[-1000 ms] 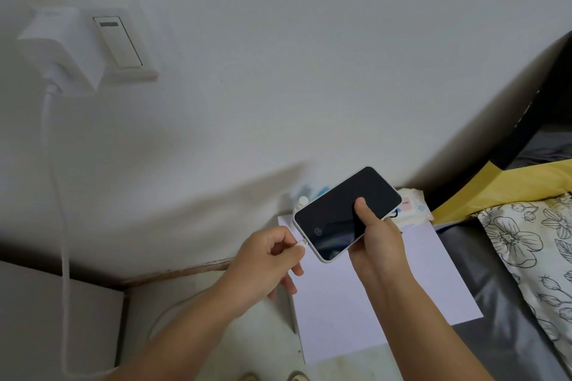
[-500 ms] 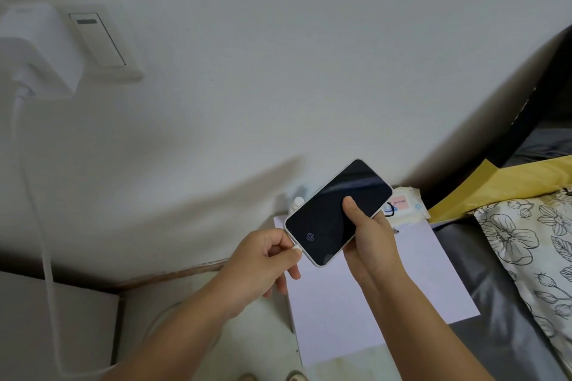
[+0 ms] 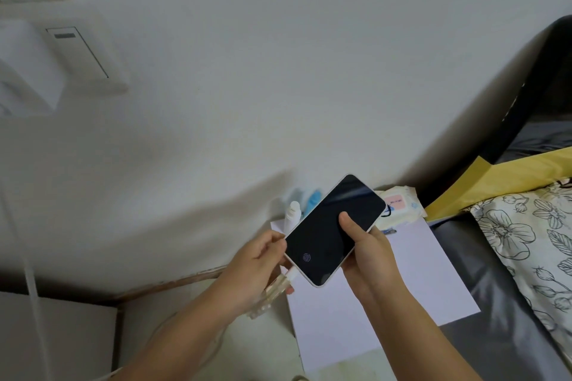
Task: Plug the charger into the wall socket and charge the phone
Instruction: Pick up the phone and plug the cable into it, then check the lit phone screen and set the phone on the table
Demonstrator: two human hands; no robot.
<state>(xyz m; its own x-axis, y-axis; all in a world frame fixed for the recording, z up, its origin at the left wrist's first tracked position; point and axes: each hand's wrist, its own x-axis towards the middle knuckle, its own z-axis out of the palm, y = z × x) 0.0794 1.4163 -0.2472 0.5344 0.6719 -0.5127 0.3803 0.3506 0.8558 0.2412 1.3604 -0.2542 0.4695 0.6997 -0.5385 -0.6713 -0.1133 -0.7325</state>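
My right hand [image 3: 368, 252] holds the phone [image 3: 331, 226], a white-edged phone with a dark screen showing a fingerprint icon, thumb on the glass. My left hand [image 3: 258, 263] pinches the white cable plug [image 3: 291, 275] at the phone's lower end; the plug touches the port edge. The white cable [image 3: 34, 303] hangs down the wall at far left from the white charger block [image 3: 26, 77], which sits in the wall socket plate [image 3: 93, 52] at upper left.
A white sheet of paper [image 3: 402, 303] lies under the hands. A wet-wipes pack [image 3: 399, 202] and a small white tube [image 3: 292, 215] stand by the wall. A bed with grey sheet [image 3: 495, 318], flowered pillow [image 3: 532, 241] and yellow cloth [image 3: 510, 173] fills the right.
The plug has come out from inside my left fist and now shows at the phone's bottom edge. The phone stays in my right hand, and the view has shifted slightly.
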